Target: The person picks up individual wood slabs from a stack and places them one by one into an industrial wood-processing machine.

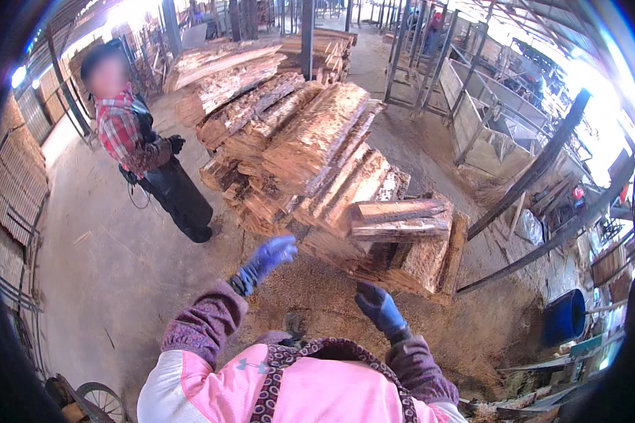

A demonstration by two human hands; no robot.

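In front of me stands a big stack of rough-sawn timber slabs (317, 141), some with bark on their edges. My left hand (269, 255), in a blue-purple glove, reaches toward the stack's near left side. Its fingers are stretched out, and nothing is in it. My right hand (379, 309), in a dark blue glove, is close below the near end of the stack. Its fingers are partly bent, and no held thing shows; whether it touches the wood I cannot tell. Short timber pieces (401, 217) lie across the top of the near end.
A person (137, 141) in a checked shirt and dark apron stands left of the stack. Curved dark posts (543, 158) rise at the right, near a blue barrel (564, 317). A spoked wheel (100, 402) is at lower left. Sawdust covers the floor (282, 303) near me.
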